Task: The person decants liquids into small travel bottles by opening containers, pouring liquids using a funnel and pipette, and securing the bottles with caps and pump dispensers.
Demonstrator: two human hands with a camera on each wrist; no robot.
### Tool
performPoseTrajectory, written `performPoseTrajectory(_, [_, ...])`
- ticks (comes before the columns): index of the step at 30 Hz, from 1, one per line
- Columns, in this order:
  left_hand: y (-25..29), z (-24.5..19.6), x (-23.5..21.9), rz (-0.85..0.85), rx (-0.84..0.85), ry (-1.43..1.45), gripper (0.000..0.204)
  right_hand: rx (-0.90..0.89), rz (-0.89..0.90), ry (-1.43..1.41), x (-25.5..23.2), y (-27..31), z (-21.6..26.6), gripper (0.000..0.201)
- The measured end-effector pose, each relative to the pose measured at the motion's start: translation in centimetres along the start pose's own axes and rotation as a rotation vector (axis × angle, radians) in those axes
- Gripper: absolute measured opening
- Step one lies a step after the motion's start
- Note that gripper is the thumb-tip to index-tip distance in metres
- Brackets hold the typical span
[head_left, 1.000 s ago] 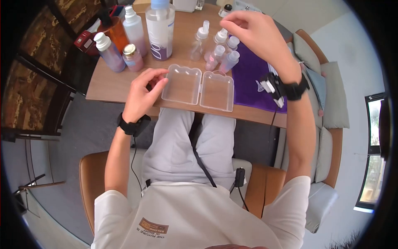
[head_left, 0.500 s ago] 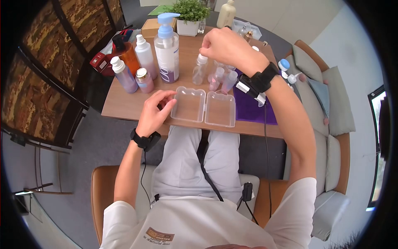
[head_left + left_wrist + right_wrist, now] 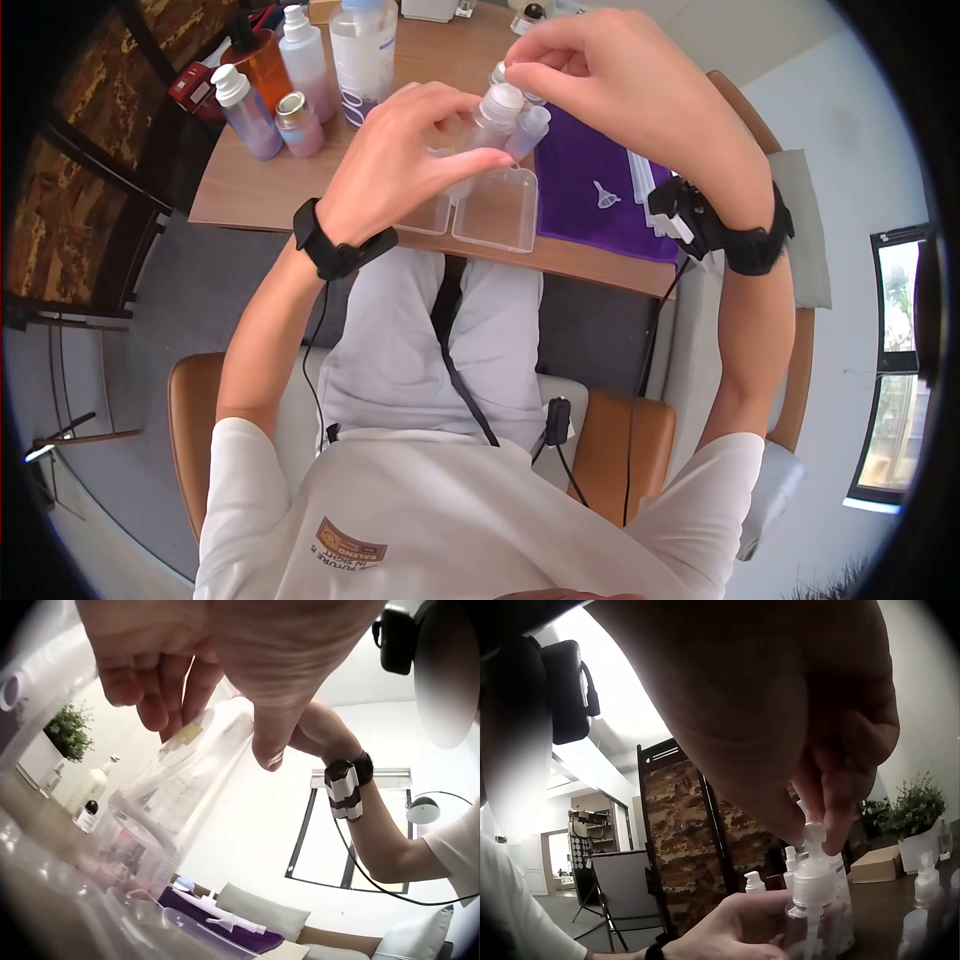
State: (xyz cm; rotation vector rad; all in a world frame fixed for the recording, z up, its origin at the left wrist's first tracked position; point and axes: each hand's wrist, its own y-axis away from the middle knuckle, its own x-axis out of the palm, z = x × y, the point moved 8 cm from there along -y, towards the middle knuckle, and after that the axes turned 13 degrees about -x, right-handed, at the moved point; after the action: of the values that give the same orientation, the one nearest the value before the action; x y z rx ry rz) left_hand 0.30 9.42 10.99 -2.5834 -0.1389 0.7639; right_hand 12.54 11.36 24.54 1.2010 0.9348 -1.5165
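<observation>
My right hand [image 3: 625, 65] pinches the nozzle at the top of a small clear pump bottle [image 3: 814, 889] with a white ribbed collar and a thin tube inside. Raised over the table, the bottle overlaps the open clear plastic case [image 3: 495, 210] in the head view. My left hand [image 3: 405, 150] curves loosely around the bottle's body, thumb stretched out straight on the near side and fingers on the far side. In the left wrist view, the bottle [image 3: 187, 780] slants between the thumb and the fingers. Just right of it stands a small capped bottle [image 3: 528, 132], with others partly hidden.
On the left stand several pump bottles, among them an amber one [image 3: 258, 62], plus a small pink jar [image 3: 299, 125] and a large bottle [image 3: 362, 55]. A purple cloth [image 3: 580, 215] on the right bears a small funnel [image 3: 605, 195]. A potted plant [image 3: 915, 810] sits farther back.
My right hand has taken the pump bottle by its top and brought it up towards me. My left hand has left the case's edge and come up around the bottle.
</observation>
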Motion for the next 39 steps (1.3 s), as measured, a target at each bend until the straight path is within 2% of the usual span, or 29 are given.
performPoseTrajectory(2, [-0.3,-0.4,1.0,0.064,-0.075,-0.003,0.049,-0.053,-0.021,0.070,0.1,0.9,0.0,0.039])
performPoseTrajectory(4, [-0.5,0.0,2.4,0.140,-0.102,0.109,0.048,0.129,-0.241,0.173,1.6,2.0,-1.3,0.023])
performPoseTrajectory(5, [-0.4,0.2,3.1,0.175,-0.117,0.164,0.047,0.084,-0.235,0.180,1.9,2.4,-1.4,0.022])
performPoseTrajectory(7, [-0.3,0.4,3.9,0.161,-0.117,0.194,0.046,-0.013,-0.222,0.195,2.1,3.2,-1.7,0.021])
performPoseTrajectory(10, [-0.1,0.7,4.4,0.103,-0.098,0.196,0.046,-0.067,-0.488,0.270,1.7,4.1,-0.5,0.023])
performPoseTrajectory(12, [0.0,0.6,4.3,0.057,-0.081,0.183,0.046,0.085,-0.634,0.259,1.1,5.7,-1.1,0.028])
performPoseTrajectory(13, [0.2,0.4,4.2,0.032,-0.077,0.176,0.046,0.272,-0.598,0.171,2.0,6.9,-2.3,0.038])
performPoseTrajectory(16, [0.6,-0.1,4.0,-0.034,-0.075,0.168,0.046,0.425,-0.635,-0.148,6.3,8.5,-4.8,0.039])
performPoseTrajectory(17, [0.7,0.1,4.3,-0.045,-0.070,0.180,0.046,0.395,-0.729,-0.266,7.5,8.6,-5.2,0.040])
performPoseTrajectory(20, [0.8,0.0,4.9,-0.065,-0.061,0.194,0.046,0.359,-0.888,-0.430,9.6,8.4,-6.0,0.064])
performPoseTrajectory(23, [1.1,-0.2,5.1,-0.062,-0.059,0.189,0.047,0.388,-0.918,-0.433,10.1,7.9,-6.3,0.076])
performPoseTrajectory(26, [1.1,0.2,5.2,-0.056,-0.051,0.162,0.048,0.396,-0.913,-0.483,10.3,7.5,-6.0,0.076])
performPoseTrajectory(32, [1.3,1.1,5.8,-0.023,-0.084,0.196,0.047,0.269,-0.787,-0.626,10.8,7.1,-6.1,0.089])
performPoseTrajectory(35, [1.3,1.0,6.0,-0.013,-0.088,0.181,0.047,0.163,-0.958,-0.664,10.5,6.9,-5.5,0.090])
performPoseTrajectory(39, [1.4,1.0,6.2,-0.014,-0.060,0.189,0.047,0.363,-0.814,-0.536,11.5,7.1,-5.9,0.087])
